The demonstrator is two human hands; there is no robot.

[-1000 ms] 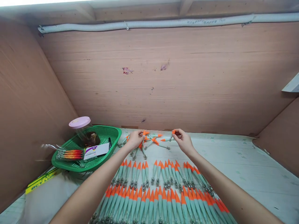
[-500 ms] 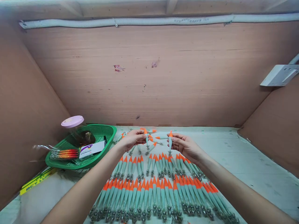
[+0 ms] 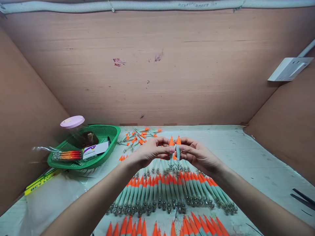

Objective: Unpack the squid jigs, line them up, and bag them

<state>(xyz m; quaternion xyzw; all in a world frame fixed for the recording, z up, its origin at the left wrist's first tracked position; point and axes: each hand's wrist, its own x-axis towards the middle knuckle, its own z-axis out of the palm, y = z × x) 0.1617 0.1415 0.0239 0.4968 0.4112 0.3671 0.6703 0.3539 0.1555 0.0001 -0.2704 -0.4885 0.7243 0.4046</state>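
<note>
My left hand [image 3: 157,150] pinches an orange-tipped, pale green squid jig [image 3: 171,144], held upright with its hooks down. Close beside it, my right hand [image 3: 197,152] grips a second squid jig [image 3: 178,149] the same way, tip up. Below both hands lie rows of matching squid jigs [image 3: 159,188], side by side with orange tips pointing away from me and hook crowns toward me. My hands partly hide the farther row. Beyond my left hand is a loose heap of squid jigs [image 3: 137,137] lying in mixed directions.
On the left, a green basket [image 3: 115,131] holds a pink-lidded jar [image 3: 73,122], a white card box [image 3: 95,150] and a packet of red-orange lures [image 3: 70,155]. A clear plastic bag [image 3: 54,193] with a yellow header lies nearer. Black strips [image 3: 304,198] are at right. Wooden walls surround the table.
My hands have come together, bringing the two jigs side by side. The view has tilted down, so another row of orange tips shows at the bottom.
</note>
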